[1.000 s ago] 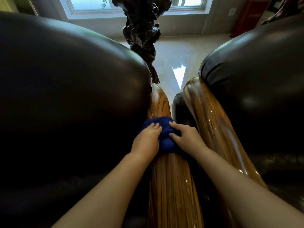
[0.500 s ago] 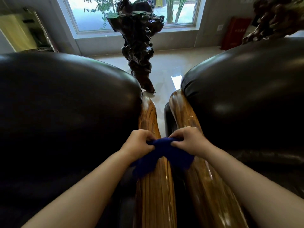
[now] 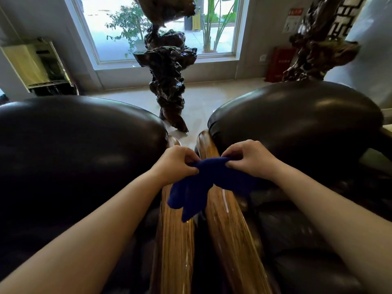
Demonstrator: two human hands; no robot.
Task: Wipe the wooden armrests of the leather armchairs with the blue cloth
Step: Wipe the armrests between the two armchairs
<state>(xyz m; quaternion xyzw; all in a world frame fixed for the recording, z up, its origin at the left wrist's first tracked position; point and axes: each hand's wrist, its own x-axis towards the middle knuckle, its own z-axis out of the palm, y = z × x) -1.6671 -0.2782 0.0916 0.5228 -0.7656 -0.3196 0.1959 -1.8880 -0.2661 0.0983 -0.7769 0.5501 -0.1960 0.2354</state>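
While both hands grip the cloth, the scene reads from left to right as follows.

Left chair: dark leather, its rounded back fills the left side of the view.
Left armrest: glossy striped wood, running away from the camera just beside the left chair's leather.
Left hand: above the far part of the left armrest; fingers curled and clamped on the cloth's left edge.
Cloth: blue, held up between the two hands above the gap between the armrests; its loose lower part hangs down over that gap and overlaps the inner edges of both armrests in view. Whether it touches the wood cannot be told.
Right armrest: same striped wood, just beside the left armrest, with a narrow dark gap between them.
Right hand: above the right armrest; fingers pinched together on the cloth's right edge.
Right chair: dark leather, behind and beside the right hand.
Carving: dark gnarled wood, standing on the pale floor beyond the chairs, before a window.
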